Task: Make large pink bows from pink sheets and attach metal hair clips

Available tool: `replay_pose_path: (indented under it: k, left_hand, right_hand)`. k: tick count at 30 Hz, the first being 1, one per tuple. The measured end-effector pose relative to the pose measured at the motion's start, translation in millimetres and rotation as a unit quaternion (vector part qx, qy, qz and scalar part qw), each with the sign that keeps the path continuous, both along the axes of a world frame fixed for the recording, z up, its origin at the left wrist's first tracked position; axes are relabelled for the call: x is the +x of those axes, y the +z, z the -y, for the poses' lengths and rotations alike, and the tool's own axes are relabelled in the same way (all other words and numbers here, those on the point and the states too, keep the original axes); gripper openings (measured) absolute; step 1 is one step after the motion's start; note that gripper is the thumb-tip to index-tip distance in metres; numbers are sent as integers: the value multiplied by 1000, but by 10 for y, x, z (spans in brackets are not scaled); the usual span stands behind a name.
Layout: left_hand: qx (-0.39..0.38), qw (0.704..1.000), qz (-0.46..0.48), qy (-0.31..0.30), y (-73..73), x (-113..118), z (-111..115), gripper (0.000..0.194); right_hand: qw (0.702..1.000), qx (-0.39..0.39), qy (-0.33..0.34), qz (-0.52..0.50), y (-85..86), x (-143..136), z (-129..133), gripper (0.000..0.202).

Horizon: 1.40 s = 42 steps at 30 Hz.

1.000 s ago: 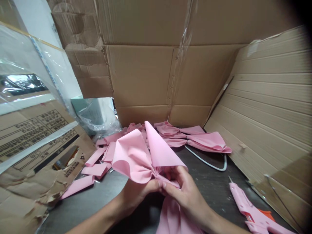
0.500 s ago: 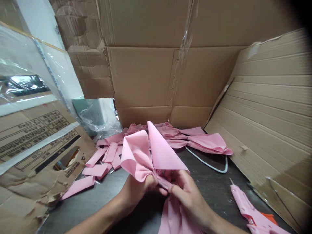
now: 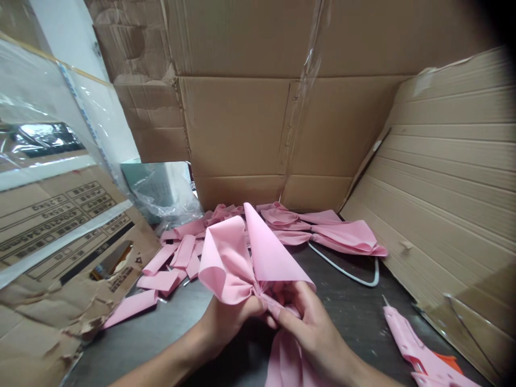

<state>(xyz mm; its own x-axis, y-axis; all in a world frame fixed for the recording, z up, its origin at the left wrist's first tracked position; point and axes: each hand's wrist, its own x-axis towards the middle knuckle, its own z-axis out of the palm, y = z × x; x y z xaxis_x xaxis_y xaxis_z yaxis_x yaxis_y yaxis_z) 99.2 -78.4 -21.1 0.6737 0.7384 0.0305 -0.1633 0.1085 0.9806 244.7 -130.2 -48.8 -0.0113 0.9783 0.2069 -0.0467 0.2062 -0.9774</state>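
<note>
A pink fabric piece (image 3: 229,258) is gathered at its middle, with two loops fanning upward and more pink fabric hanging below, near the bottom edge. My left hand (image 3: 231,322) pinches the gathered part from the left. From the right, my right hand (image 3: 312,322) grips a narrow pink strip at the same gather, thumb pressed on it. The fingertips of both hands almost meet there, and some fingers are hidden behind the fabric.
Cut pink strips (image 3: 161,281) lie at the left, gathered pink pieces (image 3: 346,236) at the back. A white cord (image 3: 342,273) curves below them. A pink glue gun (image 3: 411,338) lies at the right. Cardboard walls (image 3: 237,123) and a printed box (image 3: 80,226) surround the dark table (image 3: 355,317).
My left thumb has moved slightly right along the gather. My right thumb has shifted a little over the strip, which now shows less between the hands. The view has moved slightly.
</note>
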Motion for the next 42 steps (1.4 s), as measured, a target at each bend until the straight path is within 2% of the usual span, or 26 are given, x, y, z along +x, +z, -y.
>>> replay_pose_path:
  k: [8,11,14,19,25,33,42]
  left_hand:
    - [-39,998,45,1,-97,-9,-49,15]
    - [-21,999,39,-30,-94,-30,-35,15]
    - [11,1000,13,-24,-49,-33,-10,17]
    - [32,999,-12,-9,2,1,10,21]
    - [-1,1000,-13,-12,-8,40,-2,24]
    - [13,999,3,-30,-23,6,-12,19]
    - [27,999,-8,-22,-15,-13,-13,15]
  right_hand:
    - [999,21,-34,32,23,39,19,18]
    - [995,33,-56,77,10,58,13,19]
    - [991,33,-74,104,-10,58,6,23]
    - [996,23,-31,81,-24,32,2,25]
    - [999,24,8,39,-35,9,3,23]
    - [998,21,-10,58,6,37,14,20]
    - [997,12,-39,58,17,16,12,22]
